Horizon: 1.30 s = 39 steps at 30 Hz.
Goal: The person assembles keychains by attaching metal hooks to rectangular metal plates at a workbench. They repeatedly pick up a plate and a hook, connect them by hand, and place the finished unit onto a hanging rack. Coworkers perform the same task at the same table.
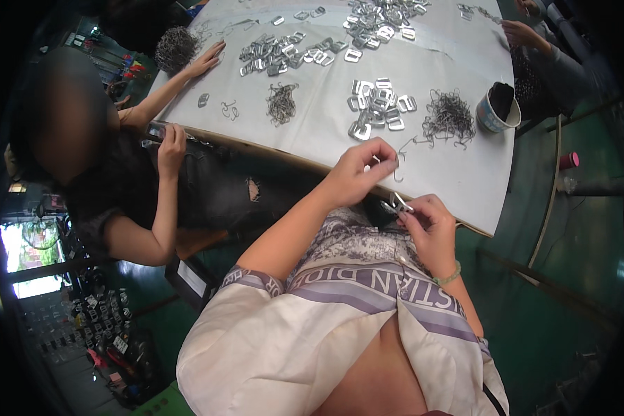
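My left hand [364,170] is at the table's near edge, thumb and forefinger pinched on a thin bent wire hook [399,175]. Lower and to the right, my right hand [431,227] grips a silver metal buckle [397,204] between thumb and fingers, just off the table edge. The hook and the buckle are apart. Beyond my hands, a pile of silver buckles [378,104] lies on the white table [326,142]. To its right sits a tangled heap of wire hooks [449,119], a few of them trailing toward my left hand.
A paper tub [494,114] with something black in it stands at the table's right edge. On my left a co-worker's arm [170,87] rests on the table near a wire heap [176,48]. More buckles [274,54] lie farther back. Another person's hands [523,35] work at far right.
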{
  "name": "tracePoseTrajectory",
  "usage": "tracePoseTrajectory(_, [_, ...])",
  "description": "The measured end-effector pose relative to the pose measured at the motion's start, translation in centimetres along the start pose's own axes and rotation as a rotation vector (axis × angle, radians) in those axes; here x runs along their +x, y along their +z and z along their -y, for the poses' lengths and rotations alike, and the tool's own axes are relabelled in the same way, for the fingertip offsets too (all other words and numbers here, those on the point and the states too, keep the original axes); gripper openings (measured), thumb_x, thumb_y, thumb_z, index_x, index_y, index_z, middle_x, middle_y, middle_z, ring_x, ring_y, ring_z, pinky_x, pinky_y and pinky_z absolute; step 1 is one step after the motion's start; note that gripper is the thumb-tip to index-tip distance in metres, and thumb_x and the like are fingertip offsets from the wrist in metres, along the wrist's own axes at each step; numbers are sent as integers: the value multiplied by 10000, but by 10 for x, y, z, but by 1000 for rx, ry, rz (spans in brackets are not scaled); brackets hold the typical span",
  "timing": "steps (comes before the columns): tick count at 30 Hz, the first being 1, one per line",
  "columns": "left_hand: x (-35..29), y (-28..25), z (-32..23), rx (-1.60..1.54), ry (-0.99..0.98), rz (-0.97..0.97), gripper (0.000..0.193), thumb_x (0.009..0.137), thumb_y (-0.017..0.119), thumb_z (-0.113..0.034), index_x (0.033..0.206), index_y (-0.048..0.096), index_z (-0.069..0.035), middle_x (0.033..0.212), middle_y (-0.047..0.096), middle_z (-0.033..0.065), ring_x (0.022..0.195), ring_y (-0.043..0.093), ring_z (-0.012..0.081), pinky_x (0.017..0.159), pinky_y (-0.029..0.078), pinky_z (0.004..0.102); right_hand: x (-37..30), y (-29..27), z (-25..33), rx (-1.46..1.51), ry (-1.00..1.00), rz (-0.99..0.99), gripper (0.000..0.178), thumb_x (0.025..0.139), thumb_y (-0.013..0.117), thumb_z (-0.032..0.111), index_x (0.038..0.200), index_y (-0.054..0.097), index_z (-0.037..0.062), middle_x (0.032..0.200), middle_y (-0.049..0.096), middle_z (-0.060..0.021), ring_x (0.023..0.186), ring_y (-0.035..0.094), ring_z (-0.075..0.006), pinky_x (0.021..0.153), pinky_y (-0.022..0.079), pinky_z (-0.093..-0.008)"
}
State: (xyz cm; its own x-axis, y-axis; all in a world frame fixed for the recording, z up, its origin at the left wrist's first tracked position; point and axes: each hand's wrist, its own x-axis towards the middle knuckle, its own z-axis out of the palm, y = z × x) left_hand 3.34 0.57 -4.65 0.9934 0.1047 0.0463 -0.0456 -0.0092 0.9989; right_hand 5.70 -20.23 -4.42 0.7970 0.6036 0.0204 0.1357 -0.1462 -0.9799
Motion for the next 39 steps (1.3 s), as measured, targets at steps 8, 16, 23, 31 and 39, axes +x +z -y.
tracePoseTrajectory(8, [-45, 24, -23, 404, 197, -63, 89, 817, 605, -43, 865, 531, -30, 948, 521, 109, 918, 491, 285, 813, 415, 364, 2, 7, 4, 40, -1, 3, 131, 806, 639, -100, 930, 658, -62, 885, 590, -87, 752, 678, -153, 661, 551, -238])
tracePoseTrajectory(16, [-52, 30, -12, 249, 92, -70, 75, 915, 528, -46, 974, 513, -2, 938, 624, 104, 831, 588, 184, 782, 468, 304, 11, -4, -2, 80, -4, 80, 93, 797, 663, -59, 890, 667, -52, 842, 610, -81, 698, 648, -146, 619, 520, -236])
tracePoseTrajectory(23, [-58, 28, -19, 306, 196, -87, 72, 927, 509, -30, 993, 498, -5, 926, 640, 115, 816, 611, 201, 761, 481, 309, 138, -35, -39, -803, -368, -145, 221, 829, 661, 72, 1044, 679, 24, 907, 612, -130, 860, 588, -288, 752, 473, -385])
tracePoseTrajectory(31, [-65, 26, -19, 406, 182, -152, 57, 910, 531, -29, 961, 521, -4, 912, 641, 114, 820, 625, 242, 746, 489, 326, 216, -22, -42, -1205, -213, -7, 192, 789, 691, 159, 951, 660, 59, 935, 639, -128, 906, 590, -324, 799, 486, -409])
tracePoseTrajectory(39, [-54, 28, -15, 425, 199, -195, 77, 883, 556, -27, 956, 532, -13, 871, 634, 119, 796, 616, 279, 730, 477, 349, 92, -26, 16, 130, 161, 87, 180, 873, 679, 141, 892, 651, -36, 752, 659, -63, 626, 640, -117, 546, 482, -224])
